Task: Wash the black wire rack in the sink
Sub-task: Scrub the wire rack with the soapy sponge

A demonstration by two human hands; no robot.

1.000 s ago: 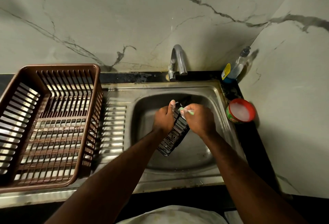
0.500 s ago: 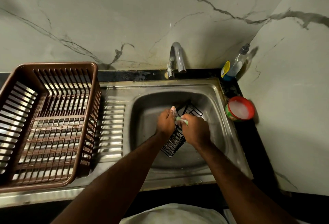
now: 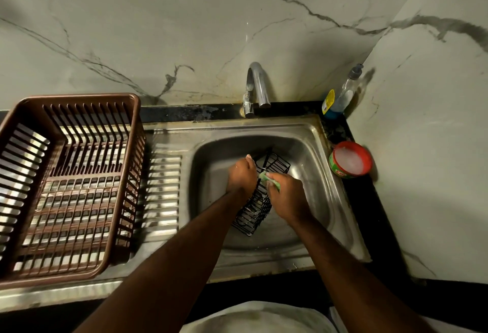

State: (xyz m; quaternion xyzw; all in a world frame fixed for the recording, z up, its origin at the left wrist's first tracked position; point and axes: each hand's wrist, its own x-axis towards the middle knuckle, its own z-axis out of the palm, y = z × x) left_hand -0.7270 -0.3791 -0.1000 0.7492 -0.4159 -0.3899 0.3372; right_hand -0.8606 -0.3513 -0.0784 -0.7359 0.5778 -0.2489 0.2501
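Note:
The black wire rack [image 3: 253, 212] lies tilted inside the steel sink [image 3: 314, 145], its far end pointing to the back right. My left hand [image 3: 241, 175] grips the rack's left side near its middle. My right hand [image 3: 286, 195] holds a small green scrub pad [image 3: 268, 178] and presses it against the rack's wires. Both hands hide the rack's middle part.
A brown plastic dish basket [image 3: 68, 182] stands on the ribbed drainboard [image 3: 162, 195] at the left. The tap [image 3: 256, 86] rises behind the sink. At the right are a clear soap bottle [image 3: 344, 93] and an open red tub of dish soap [image 3: 350, 159].
The rack has sunk lower into the sink and its far end now shows beyond my hands. My right hand with the scrub pad has slid down along the wires.

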